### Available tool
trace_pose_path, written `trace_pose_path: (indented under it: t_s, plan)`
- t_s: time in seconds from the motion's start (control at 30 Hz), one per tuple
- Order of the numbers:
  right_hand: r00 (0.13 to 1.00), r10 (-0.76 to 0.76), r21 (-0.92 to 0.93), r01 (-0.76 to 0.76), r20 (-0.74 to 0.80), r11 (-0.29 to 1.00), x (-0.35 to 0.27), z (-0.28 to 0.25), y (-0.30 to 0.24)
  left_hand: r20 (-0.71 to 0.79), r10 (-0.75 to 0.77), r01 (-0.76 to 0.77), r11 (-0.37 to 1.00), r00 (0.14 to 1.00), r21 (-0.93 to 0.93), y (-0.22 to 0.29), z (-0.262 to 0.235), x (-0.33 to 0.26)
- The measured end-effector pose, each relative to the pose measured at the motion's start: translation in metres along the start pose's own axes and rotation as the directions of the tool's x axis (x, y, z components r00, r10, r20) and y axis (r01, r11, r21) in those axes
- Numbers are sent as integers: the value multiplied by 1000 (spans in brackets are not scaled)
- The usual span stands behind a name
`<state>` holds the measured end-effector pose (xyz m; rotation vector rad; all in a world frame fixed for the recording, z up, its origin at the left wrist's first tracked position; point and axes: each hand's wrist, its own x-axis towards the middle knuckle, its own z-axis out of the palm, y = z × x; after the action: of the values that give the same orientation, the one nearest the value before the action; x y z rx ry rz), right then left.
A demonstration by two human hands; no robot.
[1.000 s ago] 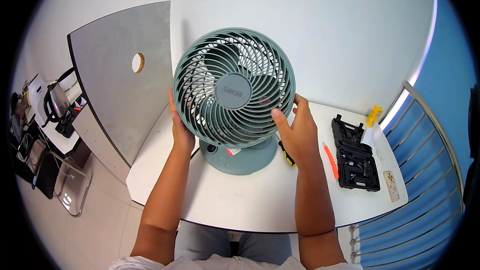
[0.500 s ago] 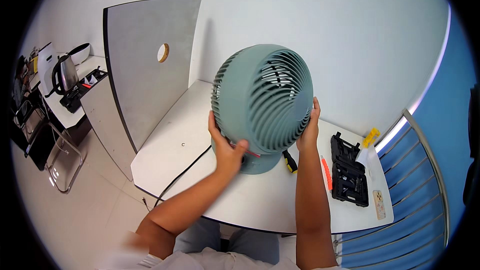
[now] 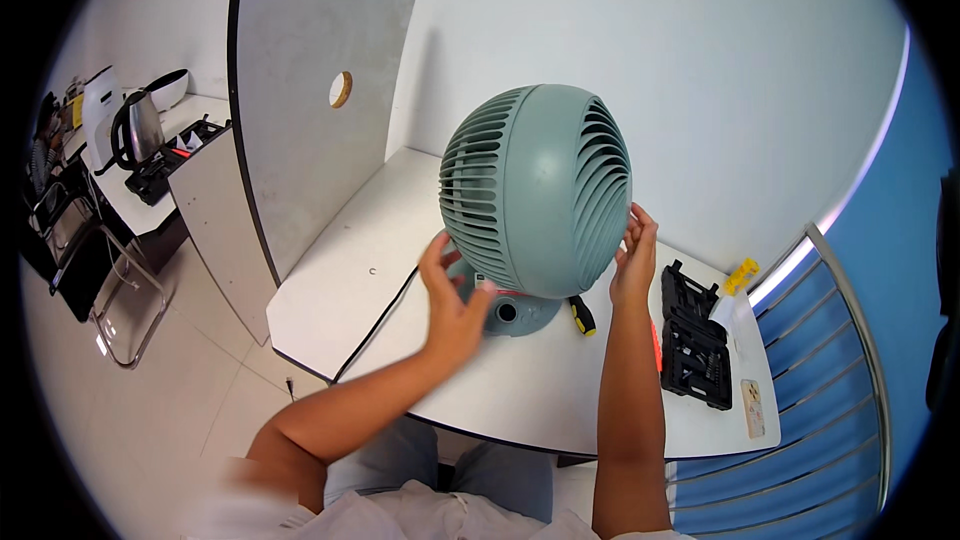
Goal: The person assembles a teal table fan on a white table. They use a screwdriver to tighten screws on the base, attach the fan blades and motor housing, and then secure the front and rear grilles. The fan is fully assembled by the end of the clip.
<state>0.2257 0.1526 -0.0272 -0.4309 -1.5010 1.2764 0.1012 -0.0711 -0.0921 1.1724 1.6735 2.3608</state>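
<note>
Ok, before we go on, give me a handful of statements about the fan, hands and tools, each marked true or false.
1. The fan stands on the white table. True.
2. Its front grille faces left. False: it faces right.
3. The black tool case lies open. True.
4. The right hand grips the screwdriver. False: the screwdriver lies on the table.
5. The left hand is by the fan's lower left side. True.
</note>
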Motion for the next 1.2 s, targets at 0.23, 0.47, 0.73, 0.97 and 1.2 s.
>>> trace_pose_path:
  t_s: [0.23,0.47,0.73,0.97,1.2]
  plan:
    - [976,-177,-12,180,125,984,-44,29,-6,27,-301,300,935,953,-187,-14,-39,103]
    - [979,-181,31,179,93,983,-42,37,-6,194,-118,214,765,974,-608,0,-3,121]
    - [992,112,137,-119,62,983,15,-14,16,-65,21,-20,1000,998,22,38,27,45]
    - [978,43,555,-151,202,818,33,-20,37,223,69,-88,993,972,75,67,17,-11]
    - [965,205,526,-92,-161,845,36,-5,51,40,148,-147,989,988,-13,24,-40,73]
